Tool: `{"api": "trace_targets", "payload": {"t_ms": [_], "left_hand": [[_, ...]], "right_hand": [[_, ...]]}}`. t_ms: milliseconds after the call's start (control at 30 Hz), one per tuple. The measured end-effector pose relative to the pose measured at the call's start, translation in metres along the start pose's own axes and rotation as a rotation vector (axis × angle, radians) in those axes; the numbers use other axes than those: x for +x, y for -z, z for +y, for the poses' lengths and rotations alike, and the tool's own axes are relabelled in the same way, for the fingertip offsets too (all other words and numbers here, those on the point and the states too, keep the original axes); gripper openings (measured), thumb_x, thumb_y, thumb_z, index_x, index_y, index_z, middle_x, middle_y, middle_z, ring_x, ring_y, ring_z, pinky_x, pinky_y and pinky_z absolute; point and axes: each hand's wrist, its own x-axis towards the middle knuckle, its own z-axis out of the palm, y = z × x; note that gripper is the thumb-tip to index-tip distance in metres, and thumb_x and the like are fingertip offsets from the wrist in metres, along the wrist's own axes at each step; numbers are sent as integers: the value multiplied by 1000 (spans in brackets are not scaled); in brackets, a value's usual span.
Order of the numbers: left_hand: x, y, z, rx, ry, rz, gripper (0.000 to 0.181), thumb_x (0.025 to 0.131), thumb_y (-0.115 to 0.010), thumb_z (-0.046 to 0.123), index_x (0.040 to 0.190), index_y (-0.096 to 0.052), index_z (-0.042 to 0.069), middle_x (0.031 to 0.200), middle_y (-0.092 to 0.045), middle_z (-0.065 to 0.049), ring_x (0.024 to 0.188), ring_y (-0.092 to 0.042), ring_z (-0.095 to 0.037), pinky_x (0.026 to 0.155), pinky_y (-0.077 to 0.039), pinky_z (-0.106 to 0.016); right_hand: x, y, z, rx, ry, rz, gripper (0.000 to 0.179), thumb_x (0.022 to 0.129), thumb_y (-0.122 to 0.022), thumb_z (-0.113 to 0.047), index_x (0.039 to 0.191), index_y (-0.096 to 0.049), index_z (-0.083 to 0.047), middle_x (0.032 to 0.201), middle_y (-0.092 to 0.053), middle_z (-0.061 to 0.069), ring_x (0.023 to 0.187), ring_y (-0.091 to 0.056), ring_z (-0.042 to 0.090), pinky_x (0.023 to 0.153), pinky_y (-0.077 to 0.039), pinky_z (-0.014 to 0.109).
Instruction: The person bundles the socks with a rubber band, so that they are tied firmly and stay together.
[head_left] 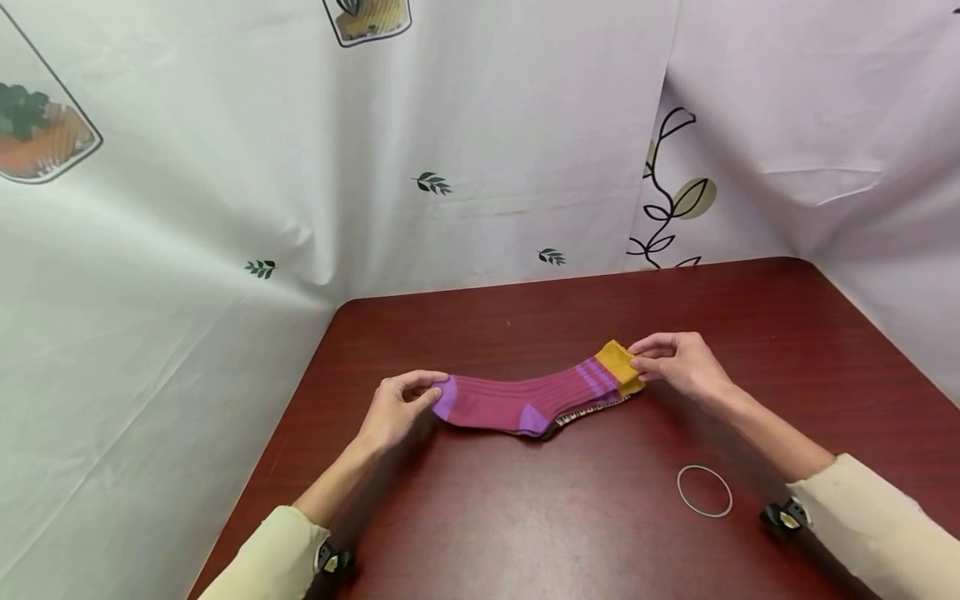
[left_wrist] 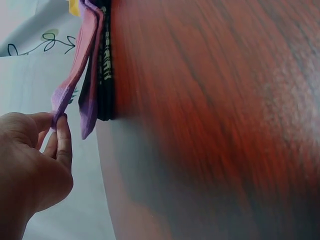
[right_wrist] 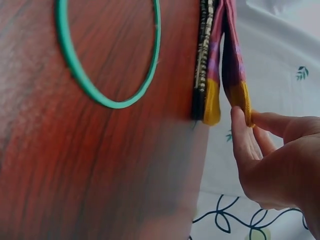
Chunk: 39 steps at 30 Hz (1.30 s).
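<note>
A magenta sock (head_left: 495,402) with purple toe and heel and a mustard cuff stretches between both hands. My left hand (head_left: 397,411) pinches its toe between thumb and fingers; my right hand (head_left: 681,364) pinches its cuff. In the left wrist view, the pinched toe stands raised above a second, matching sock (left_wrist: 90,107). Under that lie black socks (left_wrist: 106,80) with a pale pattern, flat on the table. From the right wrist view, the held cuff (right_wrist: 240,97) is likewise apart from the lower mustard cuff (right_wrist: 212,102).
A thin green rubber band (head_left: 705,492) lies on the dark red wooden table (head_left: 585,500), nearer to me than the socks and toward the right. White printed cloth (head_left: 487,125) hangs behind the table and along its sides.
</note>
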Motion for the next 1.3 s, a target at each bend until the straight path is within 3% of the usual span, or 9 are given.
{"api": "trace_targets", "payload": {"t_ms": [400, 867, 1300], "left_hand": [[1, -2, -1, 50, 29, -12, 23, 99, -76, 6, 120, -81, 12, 110, -79, -5, 88, -71, -17, 77, -55, -24], [3, -8, -7, 88, 73, 12, 21, 97, -78, 6, 116, -82, 13, 107, -79, -3, 89, -72, -15, 77, -54, -23], [5, -13, -10, 135, 86, 36, 18, 96, -79, 7, 112, -82, 15, 104, -80, -1, 88, -73, -14, 75, -54, -24]], "right_hand": [[0, 0, 7, -77, -42, -18, 27, 98, -76, -2, 116, -70, 16, 97, -78, 21, 73, -75, 20, 71, -63, 34], [-1, 2, 10, -194, -26, -32, 17, 97, -76, -3, 105, -74, 12, 90, -77, 17, 73, -74, 23, 67, -63, 35], [0, 0, 14, -223, -28, -25, 17, 94, -79, -4, 103, -75, 9, 86, -77, 15, 68, -75, 24, 64, -63, 33]]}}
